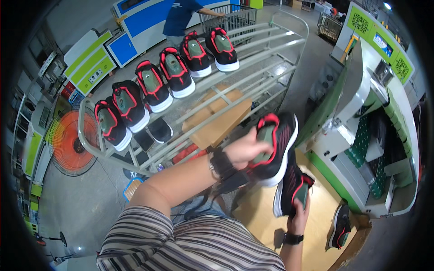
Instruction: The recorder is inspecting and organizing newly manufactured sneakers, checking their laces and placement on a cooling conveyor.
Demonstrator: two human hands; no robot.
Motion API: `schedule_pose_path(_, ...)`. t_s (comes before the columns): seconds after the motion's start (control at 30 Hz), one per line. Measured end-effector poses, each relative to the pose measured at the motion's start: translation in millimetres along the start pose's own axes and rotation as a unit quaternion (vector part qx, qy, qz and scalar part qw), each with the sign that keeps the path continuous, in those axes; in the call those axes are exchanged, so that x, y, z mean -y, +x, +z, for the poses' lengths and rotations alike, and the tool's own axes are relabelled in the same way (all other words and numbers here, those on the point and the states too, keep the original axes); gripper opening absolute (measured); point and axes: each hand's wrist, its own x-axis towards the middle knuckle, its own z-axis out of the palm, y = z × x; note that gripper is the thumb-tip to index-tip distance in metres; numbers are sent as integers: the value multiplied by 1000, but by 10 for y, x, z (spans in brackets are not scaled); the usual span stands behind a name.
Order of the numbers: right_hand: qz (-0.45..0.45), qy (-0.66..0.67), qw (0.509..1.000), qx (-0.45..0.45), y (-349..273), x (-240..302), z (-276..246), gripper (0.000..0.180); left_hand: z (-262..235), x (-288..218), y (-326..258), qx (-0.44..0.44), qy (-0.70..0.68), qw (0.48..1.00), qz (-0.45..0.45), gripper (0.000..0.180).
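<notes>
My left hand (246, 149) grips a black shoe with red trim and a white sole (276, 151) by its opening, where a green last shows. Just below it, my right hand (299, 217) holds a second matching black-and-red shoe (291, 187) by its heel end, sole turned left. Both shoes hang over a wooden board (257, 217). To my left a grey metal rack (253, 81) carries several of the same shoes (174, 72) in a row on its top rails.
A green and white machine (361, 135) stands at the right, with one more shoe (341, 226) lying at its foot. An orange floor fan (68, 144) sits at the left. A person in blue (181, 16) stands behind the rack by a wire cart (235, 18).
</notes>
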Motion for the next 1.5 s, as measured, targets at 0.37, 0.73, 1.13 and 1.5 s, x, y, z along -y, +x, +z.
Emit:
schedule_pose_path(0.37, -336, -132, 924, 122, 3722, 1357, 3122, 54, -172, -2234, 2403, -467, 295, 800, 233, 105)
schedule_pose_path(0.73, -209, -76, 953, 205, 4395, 261, 3265, 51, -268, -1746, 2960, -463, 390, 709, 362, 105)
schedule_pose_path(1.13, 175, -192, 931, -256, -968, -1118, -250, 31, 401, 1330, 1242, 428, 587, 684, 68, 41)
schedule_pose_path(1.5, 135, -284, 687, -656, -2807, -1243, -1699, 21, 1587, 2682, 1027, 460, 646, 605, 73, 52)
